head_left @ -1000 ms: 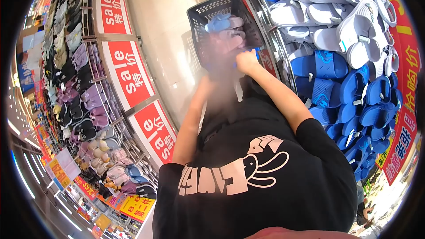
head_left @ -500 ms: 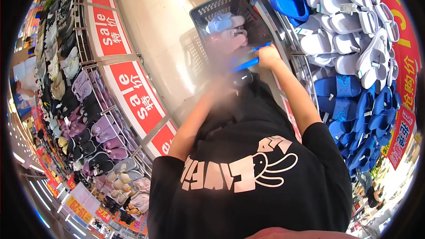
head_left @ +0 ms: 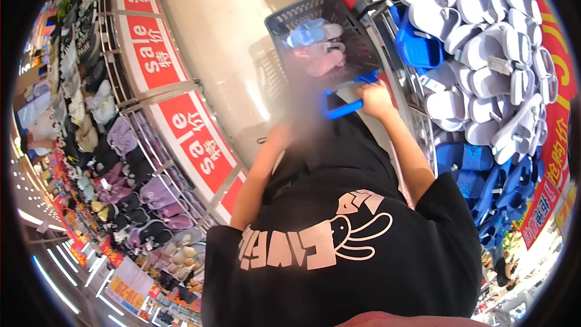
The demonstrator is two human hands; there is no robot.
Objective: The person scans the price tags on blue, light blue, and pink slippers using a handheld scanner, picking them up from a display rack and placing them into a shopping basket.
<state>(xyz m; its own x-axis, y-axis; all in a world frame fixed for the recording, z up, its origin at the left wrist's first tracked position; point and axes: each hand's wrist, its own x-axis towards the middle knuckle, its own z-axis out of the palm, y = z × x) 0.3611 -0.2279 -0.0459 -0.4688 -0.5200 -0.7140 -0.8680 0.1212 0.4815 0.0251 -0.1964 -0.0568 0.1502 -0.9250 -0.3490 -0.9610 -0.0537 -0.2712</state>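
My right hand (head_left: 376, 99) is closed around the blue handle (head_left: 345, 109) of a dark shopping basket (head_left: 361, 39). The basket is in front of my legs, near the floor, its perforated wall facing the aisle. Inside it lie a light blue pair of slippers (head_left: 307, 34) and a pink pair of slippers (head_left: 327, 62). My left hand (head_left: 283, 135) is lower and to the left, near the front of my black trousers. A hazy smear covers its fingers and part of the handle, so what it touches is hidden.
White slippers (head_left: 478, 54) and blue slippers (head_left: 481, 172) hang on a rack at my right, close to the basket. Along the left runs a rack of shoes (head_left: 124, 136), edged with red sale signs (head_left: 196, 136). Pale floor tiles (head_left: 218, 36) lie between.
The basket and my right hand appear slightly farther right, the hand also lower. The right rack has slid down in view. My right hand keeps its hold on the handle.
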